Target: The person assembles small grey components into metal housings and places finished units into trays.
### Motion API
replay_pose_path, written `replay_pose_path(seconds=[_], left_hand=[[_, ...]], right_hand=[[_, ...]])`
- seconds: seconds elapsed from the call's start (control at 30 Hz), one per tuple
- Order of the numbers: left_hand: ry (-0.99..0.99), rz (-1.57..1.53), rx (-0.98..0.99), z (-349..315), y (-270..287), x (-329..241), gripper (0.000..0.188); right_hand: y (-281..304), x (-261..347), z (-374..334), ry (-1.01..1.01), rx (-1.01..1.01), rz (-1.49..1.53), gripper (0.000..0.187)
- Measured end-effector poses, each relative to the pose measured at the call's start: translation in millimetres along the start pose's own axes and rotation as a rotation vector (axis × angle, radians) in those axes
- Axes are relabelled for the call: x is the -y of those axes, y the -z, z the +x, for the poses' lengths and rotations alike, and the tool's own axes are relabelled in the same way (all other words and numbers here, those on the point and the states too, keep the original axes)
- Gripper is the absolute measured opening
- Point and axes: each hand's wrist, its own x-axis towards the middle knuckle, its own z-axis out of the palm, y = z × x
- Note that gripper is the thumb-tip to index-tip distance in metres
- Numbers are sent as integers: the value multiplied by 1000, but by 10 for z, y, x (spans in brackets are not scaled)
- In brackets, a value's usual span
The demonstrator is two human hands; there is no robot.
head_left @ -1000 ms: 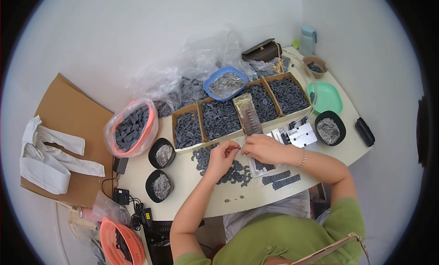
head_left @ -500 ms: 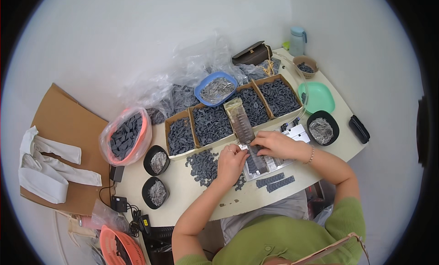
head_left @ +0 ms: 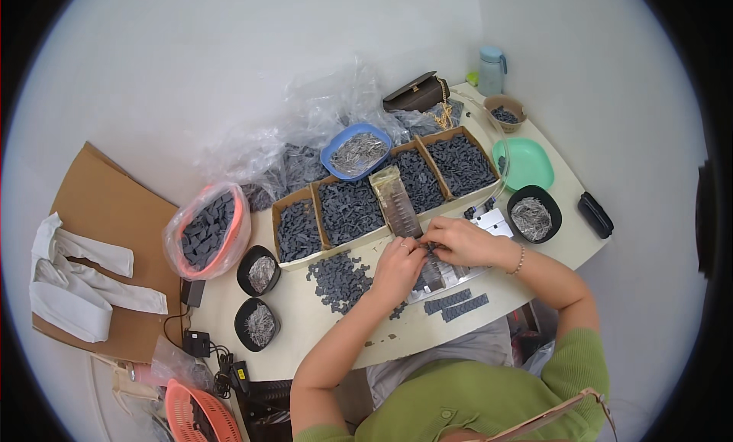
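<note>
My left hand is over the left side of a metal jig, its thumb and fingers pinched together. Beside it, my right hand bends its fingers down onto the upper part of the same jig. The fingertips nearly meet, and whatever small piece they hold is hidden. Dark grey parts sit in rows on the jig. A ribbed, translucent strip runs up from it onto the box rim. Just in front lie two joined strips of grey links. Loose grey links are heaped left of my left hand.
A divided cardboard box of grey parts stands behind the jig, with a blue tray of metal pins on it. Black bowls of pins flank the work area. At right are a green plate and a black case.
My left hand has shifted right and slightly up across the jig, close against my right hand. My right hand stays nearly in place with its fingers curled. The whole view has moved slightly.
</note>
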Motion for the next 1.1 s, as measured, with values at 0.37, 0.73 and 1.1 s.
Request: replay_pose_path(seconds=[0.37,0.73,1.1], left_hand=[[260,126,-25,-274,428,112,13],[63,266,39,-351,94,-236,37],[120,218,57,-282,179,-286,39]], right_hand=[[-57,-56,55,43,-106,-152,12],[-259,-60,102,175,-197,-337,9],[-369,-86,45,300,-81,-212,27]])
